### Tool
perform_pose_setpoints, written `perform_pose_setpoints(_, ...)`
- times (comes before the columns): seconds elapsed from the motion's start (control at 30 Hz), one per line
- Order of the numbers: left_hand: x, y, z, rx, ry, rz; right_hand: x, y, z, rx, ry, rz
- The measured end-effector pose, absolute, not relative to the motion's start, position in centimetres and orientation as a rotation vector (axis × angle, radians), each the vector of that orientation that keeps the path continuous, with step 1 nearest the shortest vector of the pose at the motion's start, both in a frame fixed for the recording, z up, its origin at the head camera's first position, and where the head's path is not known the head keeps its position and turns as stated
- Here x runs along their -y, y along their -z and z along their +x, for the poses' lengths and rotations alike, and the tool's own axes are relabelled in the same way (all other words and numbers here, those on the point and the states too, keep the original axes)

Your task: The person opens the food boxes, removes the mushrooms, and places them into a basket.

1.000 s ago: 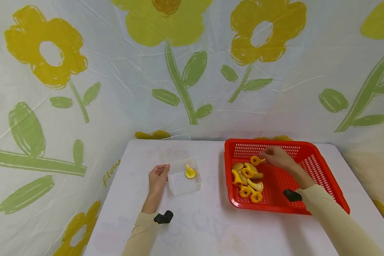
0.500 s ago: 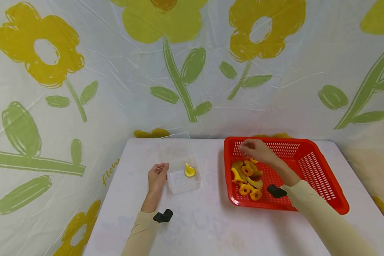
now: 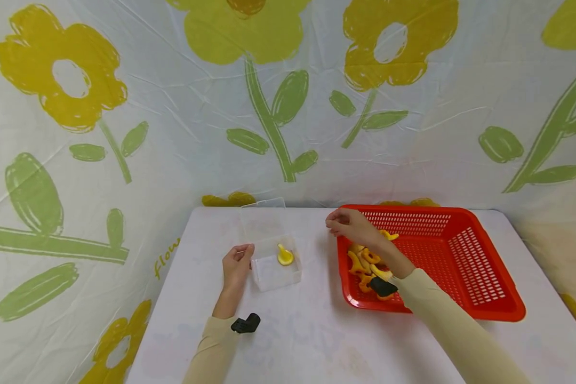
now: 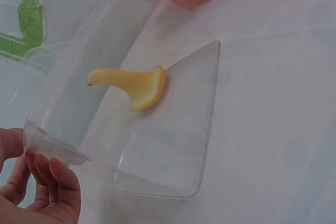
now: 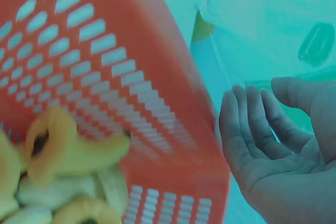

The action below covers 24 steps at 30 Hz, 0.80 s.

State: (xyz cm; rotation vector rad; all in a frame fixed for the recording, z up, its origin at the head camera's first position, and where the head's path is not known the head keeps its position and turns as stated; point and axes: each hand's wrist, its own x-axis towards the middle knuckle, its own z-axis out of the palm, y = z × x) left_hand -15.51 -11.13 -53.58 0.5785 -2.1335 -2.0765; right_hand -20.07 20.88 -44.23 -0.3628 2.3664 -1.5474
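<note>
My left hand pinches the left wall of a clear plastic box between thumb and fingers. A single yellow mushroom with a curved stem lies in the box. My right hand hovers over the left rim of the red basket. In the right wrist view its thumb stands apart from the fingers, with nothing between them. Below that arm, several yellow mushrooms are heaped in the basket's left part, partly hidden by the forearm in the head view.
The box's clear lid stands raised at its back. A white cloth-covered table carries box and basket, with a strip of table between them. A flower-printed sheet hangs close behind.
My right hand has left a mushroom at the back of the heap and moved left, from inside the basket to its left rim. The left hand stays on the box.
</note>
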Motion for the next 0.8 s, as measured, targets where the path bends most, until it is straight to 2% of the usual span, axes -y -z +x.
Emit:
perform_pose_setpoints(0.33,11.2,53.6,-15.6,2.171,2.081,0.644,-16.1,45.2,-20.1,-2.35,1.481,-0.336)
perform_pose_setpoints(0.8,11.0,53.4,-15.3,2.147,2.089,0.635,-10.9,46.8,-19.8,-2.445,1.307,-0.468)
